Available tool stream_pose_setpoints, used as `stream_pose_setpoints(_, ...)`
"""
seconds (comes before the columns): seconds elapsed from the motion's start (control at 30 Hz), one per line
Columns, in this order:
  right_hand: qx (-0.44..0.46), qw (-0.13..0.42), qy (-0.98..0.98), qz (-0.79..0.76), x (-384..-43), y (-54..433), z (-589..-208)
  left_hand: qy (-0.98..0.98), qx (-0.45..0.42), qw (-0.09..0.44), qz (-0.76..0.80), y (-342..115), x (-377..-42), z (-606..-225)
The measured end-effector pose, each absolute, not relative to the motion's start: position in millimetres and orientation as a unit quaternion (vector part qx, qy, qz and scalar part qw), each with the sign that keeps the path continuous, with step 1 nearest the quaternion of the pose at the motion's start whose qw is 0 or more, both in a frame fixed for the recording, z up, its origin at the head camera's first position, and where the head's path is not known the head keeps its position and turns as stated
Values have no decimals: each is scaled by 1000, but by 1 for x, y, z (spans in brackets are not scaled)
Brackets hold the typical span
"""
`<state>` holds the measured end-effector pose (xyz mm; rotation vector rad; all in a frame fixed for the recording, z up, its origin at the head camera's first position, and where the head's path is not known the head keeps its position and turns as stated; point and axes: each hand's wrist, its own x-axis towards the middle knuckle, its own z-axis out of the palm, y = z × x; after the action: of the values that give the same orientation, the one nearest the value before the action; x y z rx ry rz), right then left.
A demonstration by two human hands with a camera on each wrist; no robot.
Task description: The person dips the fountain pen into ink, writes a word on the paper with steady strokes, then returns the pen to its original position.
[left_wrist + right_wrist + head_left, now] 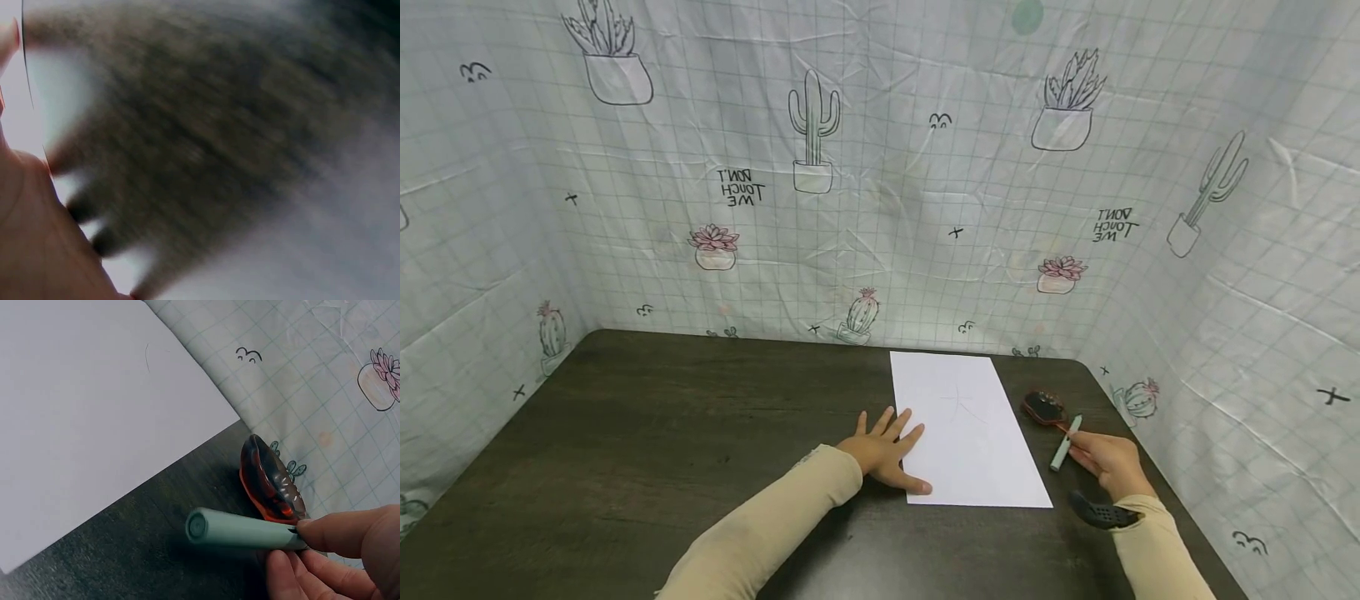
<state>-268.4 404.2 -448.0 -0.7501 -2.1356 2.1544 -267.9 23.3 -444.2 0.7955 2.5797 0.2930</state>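
Observation:
A sheet of white paper (973,450) with a few thin faint lines lies on the dark table. My left hand (883,450) rests at its left edge, fingers spread, with the thumb and fingertips on the sheet; the left wrist view shows part of the palm (44,231), the table strongly blurred. To the right of the paper my right hand (1108,460) pinches a pale green marker (1066,443) near one end between thumb and fingers. In the right wrist view the marker's (244,530) blunt round end points left. Just beyond it lies a glossy dark, reddish-edged spoon-like thing (270,478), its handle end hidden by the hand.
The dark wood table (662,433) extends far to the left of the paper. White cloth (887,208) printed with grid lines and potted cacti hangs along the back and both sides. On my right wrist is a black band (1101,511).

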Motion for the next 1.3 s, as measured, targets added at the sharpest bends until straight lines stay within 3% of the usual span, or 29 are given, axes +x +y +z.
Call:
stream_pose_setpoints(0.93, -235, 7, -702, 672, -264, 399, -450, 928, 286, 211, 110, 25, -276, -465)
stream_pose_setpoints(1.3, -226, 8, -702, 675, -262, 400, -446, 929, 287, 205, 108, 22, -264, -440)
